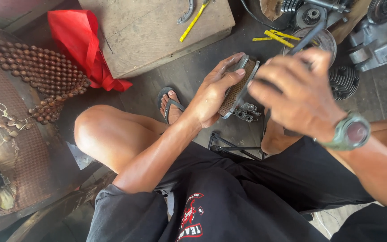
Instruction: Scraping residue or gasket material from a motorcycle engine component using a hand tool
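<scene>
a beaded seat cover (36, 71) lies far left, a red cloth (83, 42) beside a wooden block (153, 31). above the knees, the left hand (213, 92) has its fingers (229, 74) wrapped around a flat metal part with a ribbed brown face (237, 89), held on edge. the right hand (298, 92), blurred, meets its other side; how its fingers grip i cannot tell. engine parts (377, 40) lie far right.

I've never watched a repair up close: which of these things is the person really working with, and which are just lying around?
In hand:
left hand gripping a curved metal part with a brown lining
right hand, blurred, holding a dark tool against it

Lying about:
red cloth
wooden block
yellow strips
beaded mat
finned engine part
</scene>
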